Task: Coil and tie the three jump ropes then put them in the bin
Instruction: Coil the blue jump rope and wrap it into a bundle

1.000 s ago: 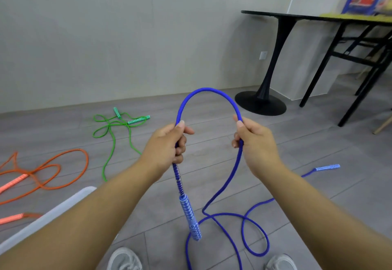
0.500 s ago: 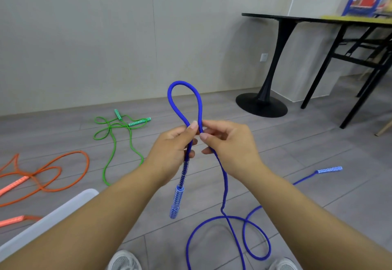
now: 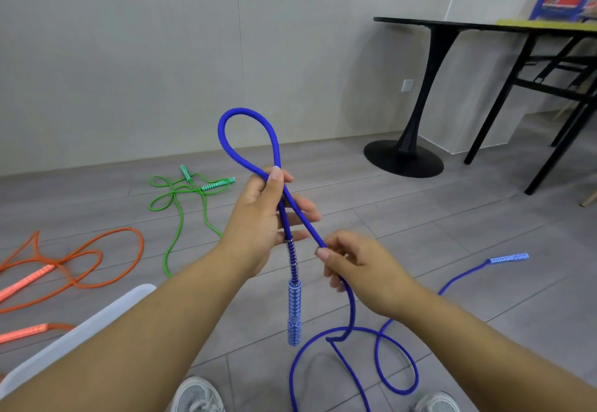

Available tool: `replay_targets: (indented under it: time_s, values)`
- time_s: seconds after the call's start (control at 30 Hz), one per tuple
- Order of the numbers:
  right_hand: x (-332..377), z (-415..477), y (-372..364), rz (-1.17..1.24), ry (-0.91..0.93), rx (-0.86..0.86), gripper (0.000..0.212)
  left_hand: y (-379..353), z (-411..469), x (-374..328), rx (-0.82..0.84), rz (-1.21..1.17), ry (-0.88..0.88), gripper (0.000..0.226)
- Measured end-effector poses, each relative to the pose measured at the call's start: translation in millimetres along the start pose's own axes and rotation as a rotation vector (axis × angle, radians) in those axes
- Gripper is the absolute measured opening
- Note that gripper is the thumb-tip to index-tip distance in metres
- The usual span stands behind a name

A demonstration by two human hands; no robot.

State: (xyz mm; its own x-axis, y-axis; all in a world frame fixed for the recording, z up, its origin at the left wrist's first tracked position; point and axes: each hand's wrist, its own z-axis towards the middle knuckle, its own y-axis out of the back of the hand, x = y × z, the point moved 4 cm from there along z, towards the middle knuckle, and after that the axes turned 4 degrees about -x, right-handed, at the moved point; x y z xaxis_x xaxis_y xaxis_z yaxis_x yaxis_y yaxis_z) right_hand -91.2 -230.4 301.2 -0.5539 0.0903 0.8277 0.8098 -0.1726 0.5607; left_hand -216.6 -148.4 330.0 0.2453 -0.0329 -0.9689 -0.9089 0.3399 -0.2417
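I hold the blue jump rope point(image 3: 226, 140) up in front of me. My left hand point(image 3: 261, 217) pinches the crossing at the base of one upright loop, and one patterned blue handle point(image 3: 294, 311) hangs straight down below it. My right hand point(image 3: 352, 266) grips the rope lower, to the right. From there the rope drops to loose curls on the floor, and its other handle point(image 3: 510, 259) lies at the right. A green jump rope point(image 3: 176, 198) and an orange jump rope point(image 3: 97, 256) lie loose on the floor at the left. The white bin's rim point(image 3: 74, 334) shows at the lower left.
A black pedestal table point(image 3: 416, 94) and a black-framed table point(image 3: 549, 65) stand at the right against the wall. My two grey shoes point(image 3: 197, 395) are at the bottom edge, near the blue rope's floor curls. The floor is grey tile.
The wide arch between my hands has narrowed into a tight loop held by my left hand alone. My right hand has slid down the rope, lower and to the right.
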Motion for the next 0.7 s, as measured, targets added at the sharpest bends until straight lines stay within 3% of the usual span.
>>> replay_targets:
  time_s: [0.2, 0.33, 0.57, 0.7]
  values:
    - [-17.5, -8.3, -9.3, -0.017, -0.004, 0.070, 0.018, -0.7, 0.8, -0.1, -0.028, -0.113, 0.022, 0.026]
    - [-23.6, -10.1, -17.2, -0.005, -0.055, 0.212, 0.028, -1.7, 3.0, -6.9, -0.065, -0.149, 0.017, 0.028]
    - [-45.7, -15.5, -3.2, -0.263, -0.104, 0.250, 0.032, 19.0, 9.8, -8.5, -0.136, 0.083, -0.007, 0.031]
    - [-38.2, -8.9, 8.1, -0.213, -0.030, 0.092, 0.019, 21.2, 10.9, 2.2, -0.121, 0.364, -0.053, 0.031]
